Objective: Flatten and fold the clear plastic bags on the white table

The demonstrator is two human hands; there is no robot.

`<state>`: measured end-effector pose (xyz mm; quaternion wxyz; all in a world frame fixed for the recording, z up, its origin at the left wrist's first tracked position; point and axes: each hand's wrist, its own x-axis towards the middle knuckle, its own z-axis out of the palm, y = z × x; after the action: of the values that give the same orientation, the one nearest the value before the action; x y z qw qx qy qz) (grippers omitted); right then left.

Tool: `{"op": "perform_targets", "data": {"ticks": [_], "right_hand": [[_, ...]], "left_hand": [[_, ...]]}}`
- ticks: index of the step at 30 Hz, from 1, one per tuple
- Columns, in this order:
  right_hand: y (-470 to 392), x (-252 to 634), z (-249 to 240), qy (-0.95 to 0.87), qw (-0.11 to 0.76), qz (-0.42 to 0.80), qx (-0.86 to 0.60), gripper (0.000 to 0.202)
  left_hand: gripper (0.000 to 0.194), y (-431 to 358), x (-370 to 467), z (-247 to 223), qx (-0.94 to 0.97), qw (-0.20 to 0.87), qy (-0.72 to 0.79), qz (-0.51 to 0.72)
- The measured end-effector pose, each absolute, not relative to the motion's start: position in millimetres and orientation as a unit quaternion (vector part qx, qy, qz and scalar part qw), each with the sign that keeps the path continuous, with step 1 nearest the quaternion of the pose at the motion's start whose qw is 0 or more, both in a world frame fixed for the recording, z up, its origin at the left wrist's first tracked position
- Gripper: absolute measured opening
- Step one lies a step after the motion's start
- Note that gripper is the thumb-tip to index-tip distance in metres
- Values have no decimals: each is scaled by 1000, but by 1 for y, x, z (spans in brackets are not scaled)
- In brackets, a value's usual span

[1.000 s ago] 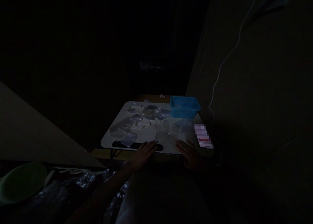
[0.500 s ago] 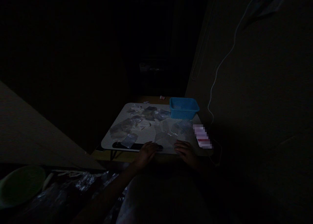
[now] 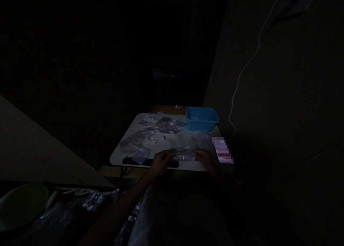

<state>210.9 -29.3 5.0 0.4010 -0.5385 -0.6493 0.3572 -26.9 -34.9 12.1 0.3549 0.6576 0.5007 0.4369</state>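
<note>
Head view: the left hand [image 3: 160, 160] and right hand [image 3: 205, 159] each pinch one end of a thin clear plastic piece [image 3: 185, 155], just below the frame's middle. It might rip if they pull too hard.

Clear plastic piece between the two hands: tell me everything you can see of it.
The clear plastic piece looks thin, glossy and see-through, creased, with pale glints along it. It spans sideways between the left hand and the right hand, whose fingers pinch its two ends. It is over the near part of the white table. The light is too dim to tell whether it is a bag or a flat sheet, or whether its underside touches the tabletop.
</note>
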Motion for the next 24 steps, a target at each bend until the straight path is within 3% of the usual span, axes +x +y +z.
{"op": "perform_targets", "data": {"ticks": [8, 16, 24], "right_hand": [[-21, 205, -2, -604, 433, 395, -540, 22], [-18, 206, -11, -554, 472, 403, -555, 35], [-13, 207, -4, -537, 457, 414, -576, 35]], "left_hand": [[13, -21, -23, 11, 600, 395, 523, 459], [26, -19, -16, 6, 559, 451, 502, 481], [28, -16, -15, -3, 535, 451, 505, 505]]}}
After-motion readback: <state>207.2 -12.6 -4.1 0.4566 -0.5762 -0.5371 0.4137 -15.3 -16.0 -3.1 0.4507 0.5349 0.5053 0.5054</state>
